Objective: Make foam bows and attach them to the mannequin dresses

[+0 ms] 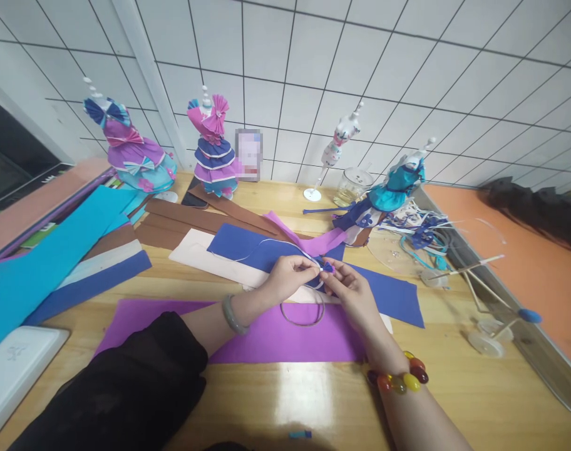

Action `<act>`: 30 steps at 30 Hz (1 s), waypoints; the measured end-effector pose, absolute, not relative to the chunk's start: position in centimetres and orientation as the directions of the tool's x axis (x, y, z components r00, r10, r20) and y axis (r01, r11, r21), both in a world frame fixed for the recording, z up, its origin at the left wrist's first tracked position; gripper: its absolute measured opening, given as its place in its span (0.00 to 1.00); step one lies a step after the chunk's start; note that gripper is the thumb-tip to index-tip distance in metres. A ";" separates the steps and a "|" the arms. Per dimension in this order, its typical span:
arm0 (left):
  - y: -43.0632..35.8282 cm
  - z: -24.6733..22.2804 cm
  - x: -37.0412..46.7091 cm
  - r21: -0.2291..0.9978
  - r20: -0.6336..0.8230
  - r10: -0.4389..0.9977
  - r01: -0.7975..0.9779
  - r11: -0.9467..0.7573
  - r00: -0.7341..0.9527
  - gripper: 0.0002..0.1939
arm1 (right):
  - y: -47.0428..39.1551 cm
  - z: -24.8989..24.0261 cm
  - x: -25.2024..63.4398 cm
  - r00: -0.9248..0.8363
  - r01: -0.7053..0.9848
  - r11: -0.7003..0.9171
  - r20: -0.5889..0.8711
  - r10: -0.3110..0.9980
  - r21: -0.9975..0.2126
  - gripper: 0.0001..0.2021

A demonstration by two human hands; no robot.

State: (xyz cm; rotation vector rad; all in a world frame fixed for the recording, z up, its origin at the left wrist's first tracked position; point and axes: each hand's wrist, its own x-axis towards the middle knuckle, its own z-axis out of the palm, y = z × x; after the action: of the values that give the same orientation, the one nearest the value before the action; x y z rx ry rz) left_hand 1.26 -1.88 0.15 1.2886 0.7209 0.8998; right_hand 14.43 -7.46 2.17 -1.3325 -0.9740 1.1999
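A blue scrap [300, 434] lies nearest, with wooden table [248, 401] showing up to the purple sheet [285, 344] and its front edge; behind, left hand [289, 275] and right hand [355, 289] nearly meet, fingertips pinching a small pleated piece [329, 268] between them; beyond lie brown strips [186, 219], then four mannequins [215, 164] near the tiled wall [267, 75]

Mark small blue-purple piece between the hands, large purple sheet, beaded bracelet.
Small blue-purple piece [329, 267], head view, fanned end
Large purple sheet [285, 344], head view, lower middle
Beaded bracelet [398, 384], head view, olive bead
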 end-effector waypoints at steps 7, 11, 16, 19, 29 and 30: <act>-1.7 0.7 1.0 0.965 0.017 0.823 -0.224 0.134 0.568 0.08 | -7.4 1.8 15.0 0.102 -0.137 -0.144 -0.158 0.982 -0.980 0.14; -1.7 0.9 0.9 0.953 -0.015 0.817 -0.239 0.186 0.577 0.08 | -7.4 1.8 15.1 0.096 -0.164 -0.151 -0.168 0.981 -0.975 0.13; -1.6 0.7 0.9 0.945 -0.043 0.811 -0.240 0.223 0.584 0.08 | -7.5 1.8 15.0 0.106 -0.190 -0.167 -0.189 0.976 -0.967 0.12; -1.5 0.5 1.0 0.929 -0.059 0.809 -0.266 0.259 0.584 0.09 | -7.4 1.8 15.0 0.107 -0.182 -0.171 -0.192 0.975 -0.968 0.11; -1.2 0.2 0.6 0.791 -0.138 0.779 -0.406 0.458 0.611 0.12 | -7.5 1.8 15.0 0.079 -0.155 -0.180 -0.193 0.978 -0.972 0.10; -1.1 0.1 0.6 0.799 -0.137 0.781 -0.398 0.451 0.609 0.13 | -7.6 1.8 14.9 0.070 -0.146 -0.181 -0.193 0.979 -0.973 0.10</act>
State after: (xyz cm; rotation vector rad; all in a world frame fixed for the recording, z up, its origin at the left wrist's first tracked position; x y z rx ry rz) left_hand 0.63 -1.10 0.07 0.8082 0.5400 0.7735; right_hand 14.94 -7.56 1.78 -1.2776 -0.9486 1.3443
